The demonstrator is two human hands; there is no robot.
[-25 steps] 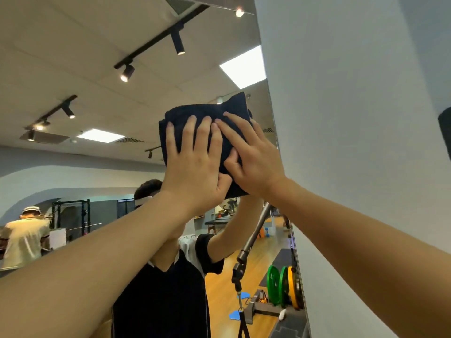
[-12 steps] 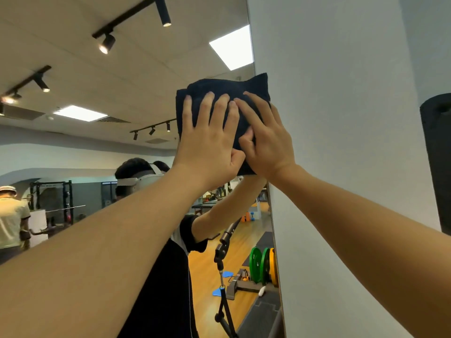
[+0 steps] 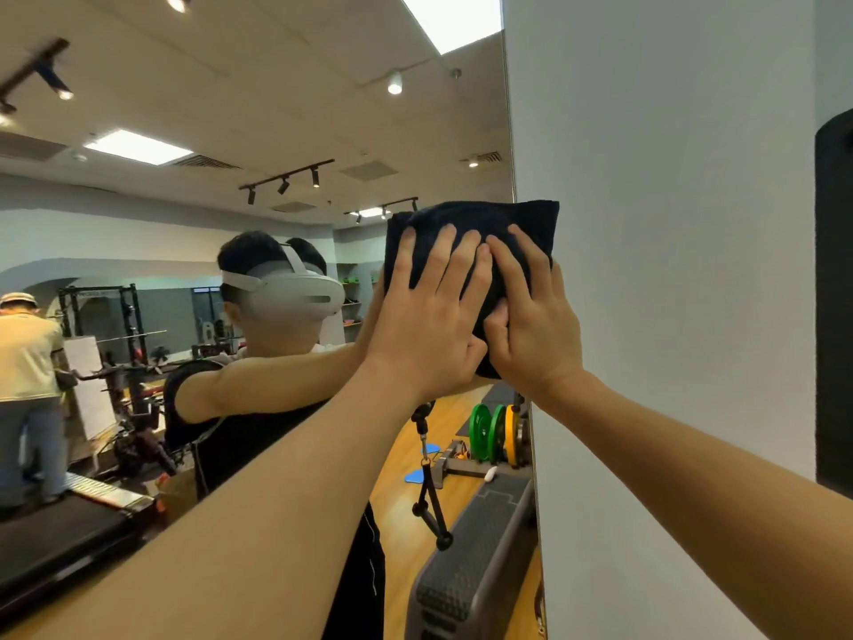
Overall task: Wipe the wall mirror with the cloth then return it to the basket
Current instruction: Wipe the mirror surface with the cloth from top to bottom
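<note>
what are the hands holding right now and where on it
Both hands press a folded dark cloth flat against the mirror: left hand on its left-centre, right hand on its right half. Fingers are straight, not gripping.

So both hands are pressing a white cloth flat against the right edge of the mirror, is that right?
Not quite: the cloth is dark, nearly black, not white. The head view shows it plainly. The rest holds: the left hand and the right hand both press it flat with straight fingers at the right edge of the mirror, where the glass meets the white wall.
</note>
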